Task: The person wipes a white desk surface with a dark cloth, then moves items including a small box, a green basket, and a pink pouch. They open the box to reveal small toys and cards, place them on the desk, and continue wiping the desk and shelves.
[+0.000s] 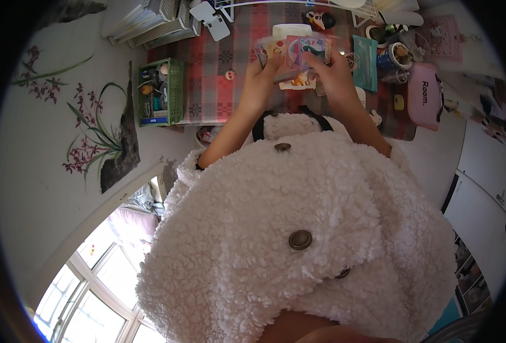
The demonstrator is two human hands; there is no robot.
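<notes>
Both my hands hold a spread of colourful picture cards (293, 52) above the table. My left hand (261, 79) is closed on the left end of the spread, and its thumb lies over a pink-and-yellow card. At the right end, my right hand (334, 74) grips the cards, with its thumb across a bluish-purple one. The fingers behind the cards are mostly hidden. Just beyond the cards a white object (291, 28) shows partly. Under the hands lies a small white piece with an orange picture (300, 80).
A red-and-grey checked cloth (207, 86) covers the table. To the left stands a green basket (176, 91) of small items. On the right are a teal pouch (365, 63), a pink case (423, 96) and a cup (395, 56). A small figurine (320, 20) stands at the back.
</notes>
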